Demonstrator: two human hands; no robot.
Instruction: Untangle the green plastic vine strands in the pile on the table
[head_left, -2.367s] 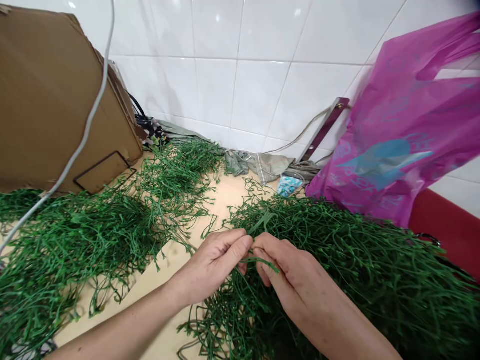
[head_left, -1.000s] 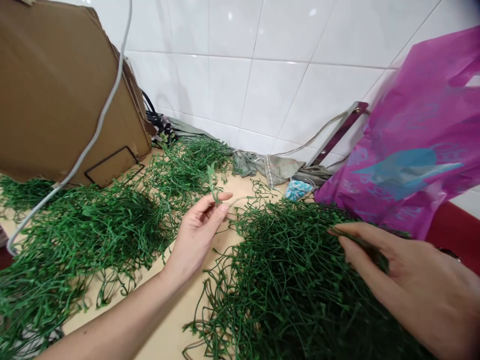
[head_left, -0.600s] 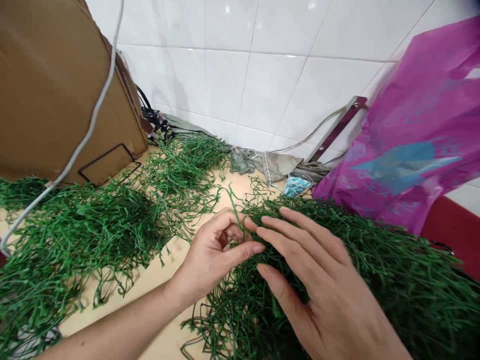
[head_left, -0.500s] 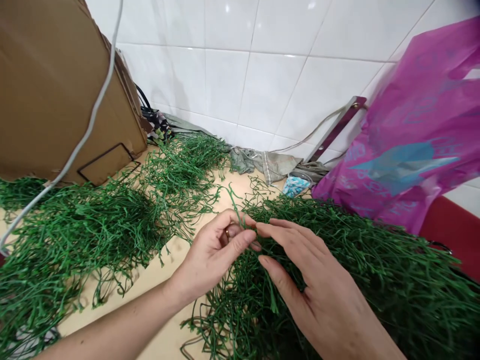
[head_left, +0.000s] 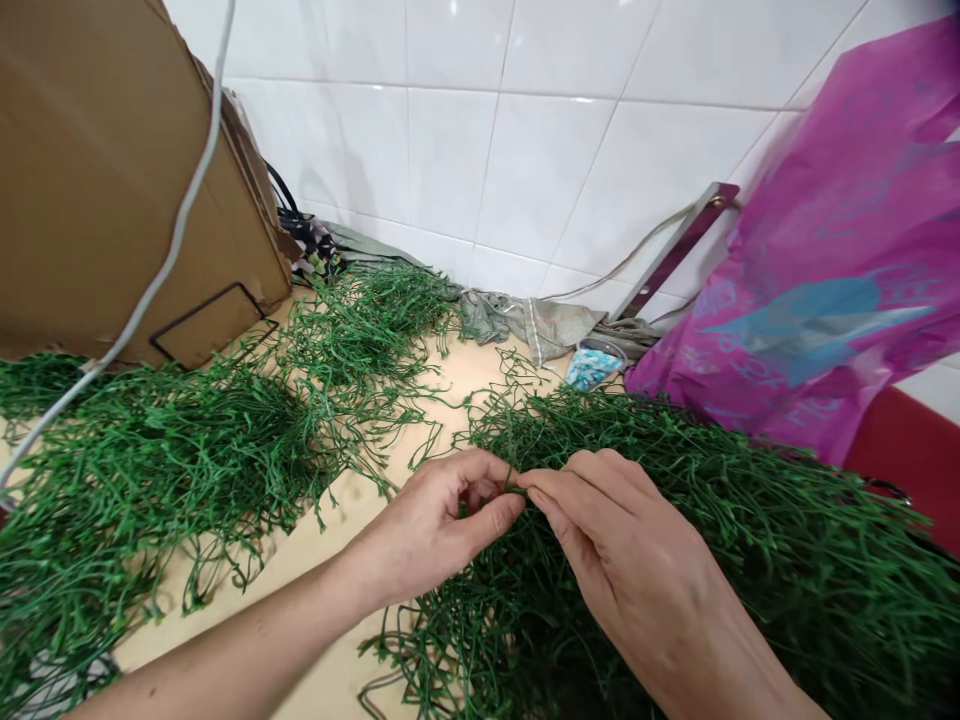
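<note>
Head view: my left hand (head_left: 450,525) and right hand (head_left: 630,560) meet tip to tip above the near-left part of the big heap (head_left: 780,530) of green stems. With thumb and forefinger I pinch one thin green stem (head_left: 517,488) from each side, just over that heap; my left forefinger is bent, the fingers behind it curled in. My right hand lies back-up over the heap, its fingers close together. My left forearm slants in from the heap's near left, across the tan tabletop (head_left: 300,550). Left of the heap spreads another pile (head_left: 217,460), with a cardboard box (head_left: 112,180) behind it. Beyond the heap, a grey cloth (head_left: 555,325) and a blue-and-white patterned piece (head_left: 592,368) lie near the white tiled wall (head_left: 450,160). A magenta bag (head_left: 825,260) stands at the heap's far right.
</note>
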